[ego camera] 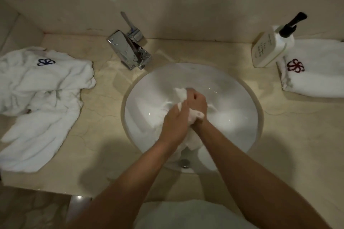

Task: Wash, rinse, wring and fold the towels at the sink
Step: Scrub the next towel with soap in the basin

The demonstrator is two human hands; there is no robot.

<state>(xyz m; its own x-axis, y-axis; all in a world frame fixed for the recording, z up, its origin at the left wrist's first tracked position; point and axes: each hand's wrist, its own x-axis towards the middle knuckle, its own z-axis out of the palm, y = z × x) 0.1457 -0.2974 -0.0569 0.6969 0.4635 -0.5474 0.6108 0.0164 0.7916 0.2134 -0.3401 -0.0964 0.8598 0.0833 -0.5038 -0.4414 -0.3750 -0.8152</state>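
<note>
Towels are the whole business, and one white towel (193, 115) is bunched over the middle of the sink (232, 87), clenched between both hands. The left hand (176, 119) wraps the twisted cloth on its near side, and the right hand (198, 101) is closed round it just beyond, so the two hands touch. I judge this to be wringing or scrubbing; the picture does not settle which.

Right of the sink, a folded towel with a red emblem (314, 72) lies on the table (279, 135), looking finished. A soap bottle (270, 48) stands touching its far left corner. Left of the sink, a loose heap with a blue emblem (37, 95) sprawls unfolded, so it seems at least that much remains to be done.

The faucet (128, 50) stands behind the sink to the left; no stream shows. White cloth against white basin blurs the towel's outline, and the water level cannot be made out. The right towel is cut off by the frame edge.
</note>
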